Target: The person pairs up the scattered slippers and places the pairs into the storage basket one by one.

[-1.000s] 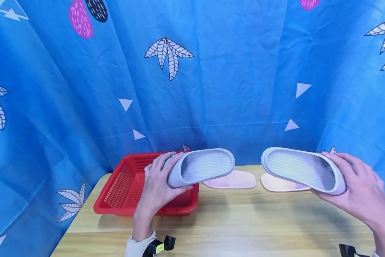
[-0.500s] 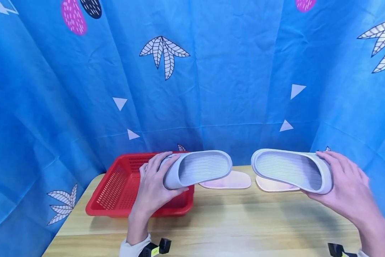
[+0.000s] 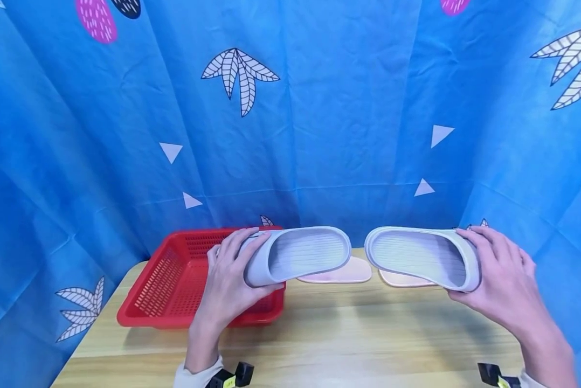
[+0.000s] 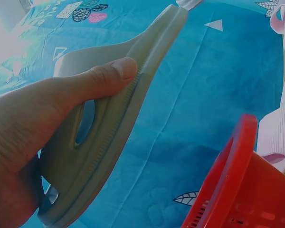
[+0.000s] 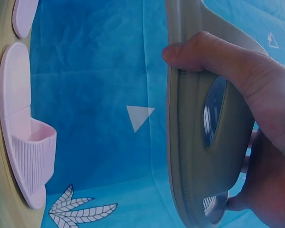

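Observation:
My left hand point(image 3: 232, 275) grips a pale grey slipper point(image 3: 310, 250) round its strap, thumb along the sole's edge in the left wrist view. Its mirror twin, another grey slipper point(image 3: 416, 256), is held the same way by my right hand point(image 3: 499, 275). Both are raised above the table, open heel ends facing each other with a narrow gap between. Behind them on the table lie two pink slippers, one on the left point(image 3: 341, 274) and one on the right point(image 3: 402, 279), partly hidden by the grey pair. The right pink slipper's ribbed strap point(image 5: 35, 159) shows in the right wrist view.
A red perforated plastic basket point(image 3: 150, 323) stands on the left of the wooden table point(image 3: 348, 345), partly behind my left hand. A blue patterned curtain point(image 3: 339, 134) hangs behind the table and round both sides.
The right grey slipper has moved left, narrowing the gap to the left one. The head view has shifted slightly, so basket and pink slippers appear further left. Both grips are unchanged.

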The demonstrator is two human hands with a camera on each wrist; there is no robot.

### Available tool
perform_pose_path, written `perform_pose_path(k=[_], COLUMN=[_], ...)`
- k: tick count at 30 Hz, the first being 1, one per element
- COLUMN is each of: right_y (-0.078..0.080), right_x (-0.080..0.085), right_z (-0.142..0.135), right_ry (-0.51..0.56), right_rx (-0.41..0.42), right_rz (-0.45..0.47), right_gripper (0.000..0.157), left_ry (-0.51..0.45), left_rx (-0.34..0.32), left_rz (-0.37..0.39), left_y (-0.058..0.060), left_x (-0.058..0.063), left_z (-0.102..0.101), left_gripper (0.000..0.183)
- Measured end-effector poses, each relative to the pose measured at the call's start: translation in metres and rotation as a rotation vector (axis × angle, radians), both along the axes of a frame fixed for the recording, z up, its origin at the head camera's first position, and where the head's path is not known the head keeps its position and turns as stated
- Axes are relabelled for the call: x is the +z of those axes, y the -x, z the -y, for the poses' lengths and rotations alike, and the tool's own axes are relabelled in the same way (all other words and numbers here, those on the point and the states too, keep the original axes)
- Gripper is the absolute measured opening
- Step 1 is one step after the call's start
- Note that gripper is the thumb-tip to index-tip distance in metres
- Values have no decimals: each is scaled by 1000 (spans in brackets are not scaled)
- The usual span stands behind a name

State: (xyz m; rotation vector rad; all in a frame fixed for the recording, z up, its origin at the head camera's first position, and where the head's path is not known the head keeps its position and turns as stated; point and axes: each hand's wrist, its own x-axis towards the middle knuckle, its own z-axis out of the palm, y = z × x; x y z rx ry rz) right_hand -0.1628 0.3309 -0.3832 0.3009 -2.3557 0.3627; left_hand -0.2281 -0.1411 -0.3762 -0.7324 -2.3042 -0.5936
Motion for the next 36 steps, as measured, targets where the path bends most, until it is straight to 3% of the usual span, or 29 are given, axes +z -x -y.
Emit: perform_pose_path(k=[21,36], right_y=[-3,-1], right_x=[1,5], right_z=[14,27], right_ry=[-25,-80], right_rx=[5,19], right_rz=[-29,-23], right_gripper=[110,111], left_ry=[-13,29], left_rx=[-41,-18], left_rz=[9,13], left_y=[-9,-10], left_x=[0,1], left_z=[-12,-17], left_gripper=[100,103])
